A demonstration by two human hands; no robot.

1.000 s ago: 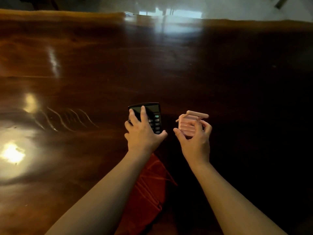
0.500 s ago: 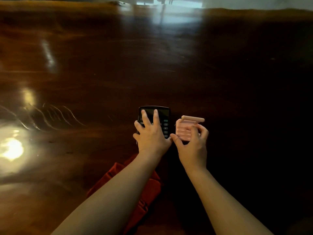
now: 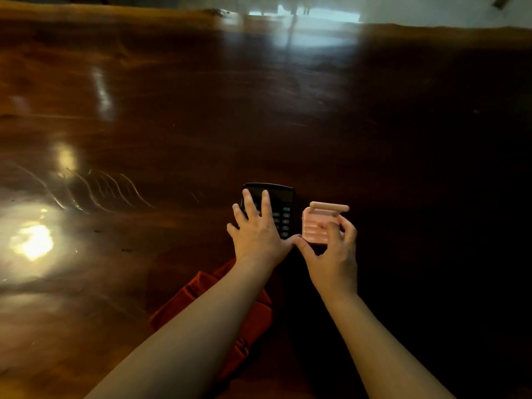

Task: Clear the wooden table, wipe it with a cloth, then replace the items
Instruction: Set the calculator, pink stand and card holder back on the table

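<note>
Left hand lies flat, fingers spread, on the black calculator on the wooden table. Right hand pinches a pink ridged holder just beside it — red cloth under the left forearm.

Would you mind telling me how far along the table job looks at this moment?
The wooden table looks wiped: it shines, with faint streaks at left. In hand: the left hand lies flat on the black calculator, and the right hand grips the pink holder beside it. Left: the red cloth remains under the left forearm.

Bare forearms, no sleeves, unadorned hands
</note>
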